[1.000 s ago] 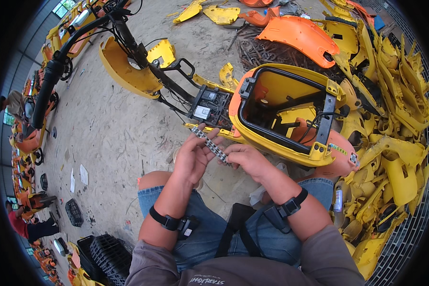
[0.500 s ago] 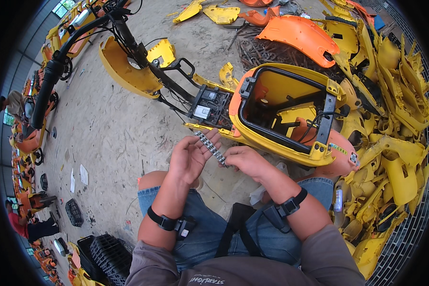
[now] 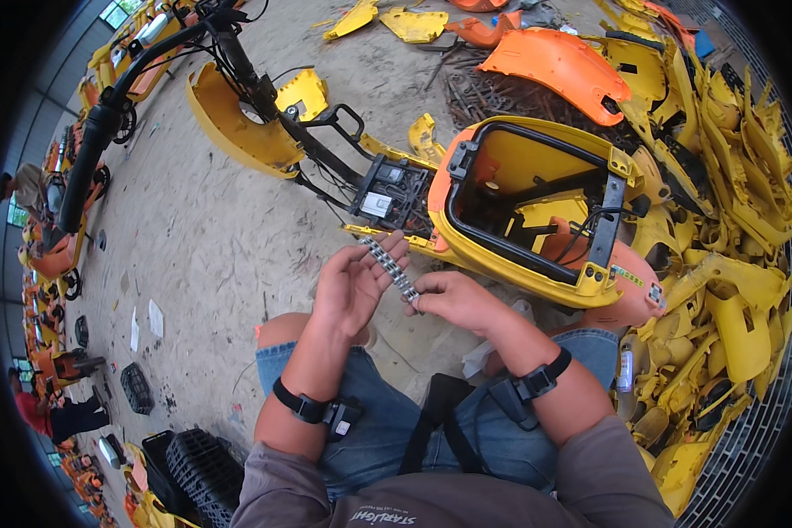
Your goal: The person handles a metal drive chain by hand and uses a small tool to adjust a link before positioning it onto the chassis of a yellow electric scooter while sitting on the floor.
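Note:
A short strip of shiny metal links, like a piece of metal chain [image 3: 391,266], stretches slantwise between my two hands. My left hand [image 3: 343,295] is palm up with its fingers extended; the chain's far end lies across them, close to the thumb. At the near end, the fingertips of my right hand [image 3: 456,301] pinch the chain. Just beyond my hands stands a partly stripped yellow electric scooter [image 3: 519,260]. Its open seat frame has a black rim, and electrical parts [image 3: 387,194] lie exposed on its footboard.
Yellow body panels [image 3: 722,299] are heaped on the right, with an orange panel [image 3: 559,66] at the back. The scooter's handlebar [image 3: 106,114] juts out at upper left. Black crates [image 3: 204,475] lie at lower left. Two people [image 3: 57,414] are at the far left among parked scooters.
The chain has turned slightly between my fingers, and its links show from another side. Both hands stay in almost the same place; the view has shifted a little.

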Tool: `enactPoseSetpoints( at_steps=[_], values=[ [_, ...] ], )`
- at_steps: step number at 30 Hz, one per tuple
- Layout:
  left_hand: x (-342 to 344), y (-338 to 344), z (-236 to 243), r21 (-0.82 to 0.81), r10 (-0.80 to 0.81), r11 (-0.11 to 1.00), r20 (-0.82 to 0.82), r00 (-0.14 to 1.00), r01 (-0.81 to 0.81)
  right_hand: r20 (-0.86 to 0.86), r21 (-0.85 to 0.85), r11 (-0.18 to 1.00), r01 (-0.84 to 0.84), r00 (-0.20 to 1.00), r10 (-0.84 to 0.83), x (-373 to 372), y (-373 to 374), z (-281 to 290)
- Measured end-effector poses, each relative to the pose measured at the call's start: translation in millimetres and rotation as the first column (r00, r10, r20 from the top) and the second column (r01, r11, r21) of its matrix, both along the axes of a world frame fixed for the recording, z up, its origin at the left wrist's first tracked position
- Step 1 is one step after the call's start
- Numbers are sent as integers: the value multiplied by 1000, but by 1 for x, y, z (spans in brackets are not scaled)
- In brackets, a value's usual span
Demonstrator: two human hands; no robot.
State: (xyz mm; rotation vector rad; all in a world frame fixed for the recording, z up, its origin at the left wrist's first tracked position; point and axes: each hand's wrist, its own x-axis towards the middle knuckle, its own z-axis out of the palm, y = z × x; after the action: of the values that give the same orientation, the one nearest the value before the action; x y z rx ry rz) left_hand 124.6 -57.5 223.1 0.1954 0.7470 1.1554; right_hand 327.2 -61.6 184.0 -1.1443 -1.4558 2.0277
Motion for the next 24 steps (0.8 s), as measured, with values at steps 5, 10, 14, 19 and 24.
enactPoseSetpoints(
  at_steps=[5,10,14,19,24],
  values=[
    [0,0,-1,-9,26,1000,-16,1000,-26,70,34,999,-30,997,28,-1,-2,2],
    [2,-1,-3,-16,40,999,-36,999,-41,204,133,989,-61,978,33,-2,-1,5],
    [1,-2,-6,-30,56,998,-43,998,-57,266,116,990,-87,963,53,-5,-4,21],
    [2,-4,-15,1,45,999,-121,992,-45,336,206,970,-126,940,51,-5,-7,10],
    [3,-4,-18,5,67,998,-142,988,-67,475,526,824,-208,876,-82,-6,-14,18]
  ],
)
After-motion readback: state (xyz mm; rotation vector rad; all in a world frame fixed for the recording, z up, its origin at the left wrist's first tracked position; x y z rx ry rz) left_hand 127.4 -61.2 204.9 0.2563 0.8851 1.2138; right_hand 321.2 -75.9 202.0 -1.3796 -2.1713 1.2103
